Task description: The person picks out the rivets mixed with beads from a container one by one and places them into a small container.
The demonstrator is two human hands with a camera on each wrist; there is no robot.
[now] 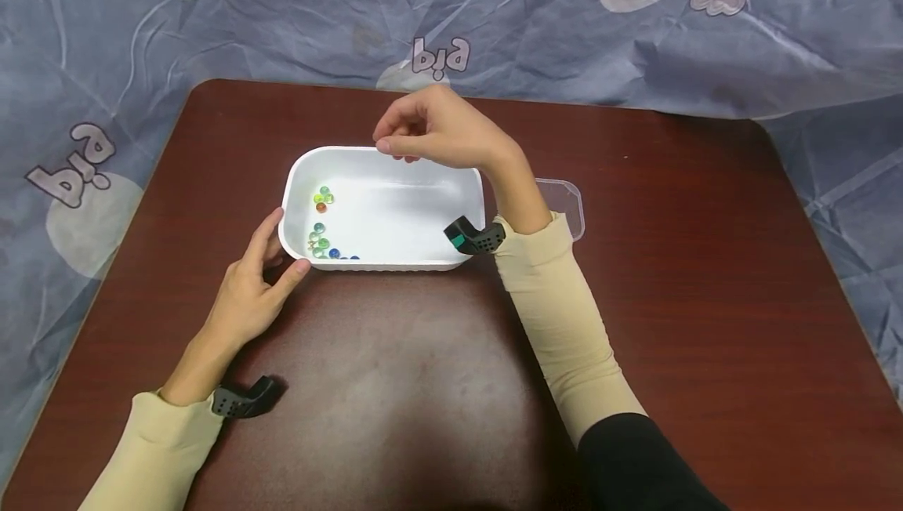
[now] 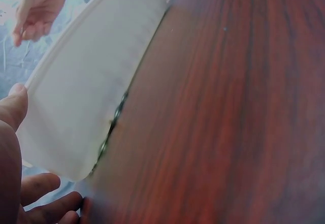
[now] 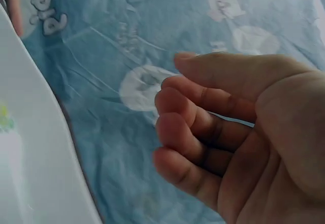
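A white rectangular tray stands on the table, with several glass marbles in green, yellow, blue and amber along its left side. My left hand holds the tray's near left corner, thumb at the near rim and fingers along the left wall. In the left wrist view the thumb touches the tray's rim. Above the tray's far rim hovers my right hand, bent down at the wrist. Its fingers are loosely curled, the thumb close to the index finger, and I see nothing between them.
A clear plastic lid or box lies right of the tray, partly hidden by my right forearm. Dark brown wood forms the tabletop. Behind it hangs a wrinkled blue-grey printed cloth. Black wrist mounts stick out from both sleeves.
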